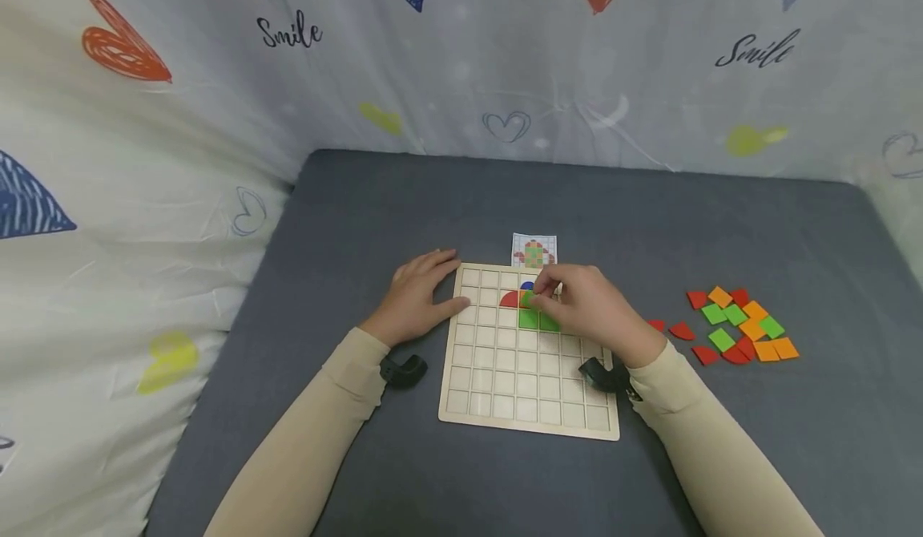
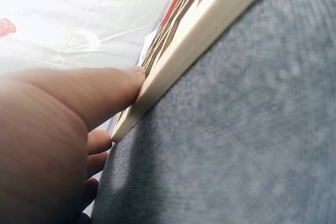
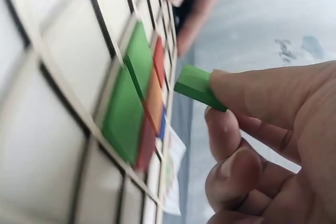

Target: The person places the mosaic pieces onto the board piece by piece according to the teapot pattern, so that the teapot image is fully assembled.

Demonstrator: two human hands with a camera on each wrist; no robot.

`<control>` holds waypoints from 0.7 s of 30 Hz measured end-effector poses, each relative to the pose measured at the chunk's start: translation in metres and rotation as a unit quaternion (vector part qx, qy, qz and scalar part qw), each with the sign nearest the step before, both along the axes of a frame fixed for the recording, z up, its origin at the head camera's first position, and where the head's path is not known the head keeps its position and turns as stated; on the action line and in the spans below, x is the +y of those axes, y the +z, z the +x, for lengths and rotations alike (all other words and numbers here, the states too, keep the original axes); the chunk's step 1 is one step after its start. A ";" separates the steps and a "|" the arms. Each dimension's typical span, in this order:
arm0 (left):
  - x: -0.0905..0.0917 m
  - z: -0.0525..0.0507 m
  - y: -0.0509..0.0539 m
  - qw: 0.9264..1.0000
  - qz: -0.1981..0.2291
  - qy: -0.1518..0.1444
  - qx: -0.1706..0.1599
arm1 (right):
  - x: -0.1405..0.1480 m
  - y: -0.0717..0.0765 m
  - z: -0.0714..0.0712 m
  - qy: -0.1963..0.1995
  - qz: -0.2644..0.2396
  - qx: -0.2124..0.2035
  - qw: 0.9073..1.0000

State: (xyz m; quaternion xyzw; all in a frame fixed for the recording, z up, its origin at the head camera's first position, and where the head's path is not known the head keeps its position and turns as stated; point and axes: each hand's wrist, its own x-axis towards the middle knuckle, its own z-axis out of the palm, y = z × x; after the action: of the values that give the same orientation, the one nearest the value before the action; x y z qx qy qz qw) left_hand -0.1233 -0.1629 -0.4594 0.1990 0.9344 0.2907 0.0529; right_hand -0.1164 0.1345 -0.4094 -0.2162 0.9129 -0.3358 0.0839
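Observation:
A wooden grid board (image 1: 530, 425) lies on the grey table. My right hand (image 1: 598, 312) is over its upper part, pinching a green square tile (image 3: 195, 83) between thumb and finger, apart from the board in the right wrist view. Near that tile, two green tiles (image 3: 128, 95) sit in cells side by side. Red pieces (image 1: 509, 300), an orange tile (image 3: 154, 98) and a blue piece (image 1: 527, 286) adjoin them, partly covered in the head view. My left hand (image 1: 418, 296) rests at the board's upper left corner, its thumb (image 2: 118, 85) touching the rim and its fingers extended.
A small printed card (image 1: 534, 242) with a coloured grid pattern lies behind the board. On the right, loose orange tiles (image 1: 785, 349), green tiles (image 1: 721, 340) and red pieces (image 1: 682, 331) are scattered. A printed curtain (image 1: 447, 80) hangs along the table's far and left sides.

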 end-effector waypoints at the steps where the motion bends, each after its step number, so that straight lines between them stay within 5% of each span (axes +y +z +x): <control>1: 0.001 0.000 0.000 1.000 0.000 -0.001 -0.001 | -0.002 -0.001 0.001 0.005 -0.005 0.001 1.000; 21: 0.002 -0.002 -0.002 1.000 -0.008 0.001 -0.004 | -0.024 -0.017 0.009 0.069 0.008 0.054 0.996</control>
State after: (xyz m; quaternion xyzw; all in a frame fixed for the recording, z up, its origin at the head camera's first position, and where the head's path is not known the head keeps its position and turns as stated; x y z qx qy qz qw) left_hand -0.1250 -0.1606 -0.4609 0.1961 0.9367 0.2843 0.0581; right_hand -0.1074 0.1101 -0.4263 -0.2958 0.9016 -0.3101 0.0587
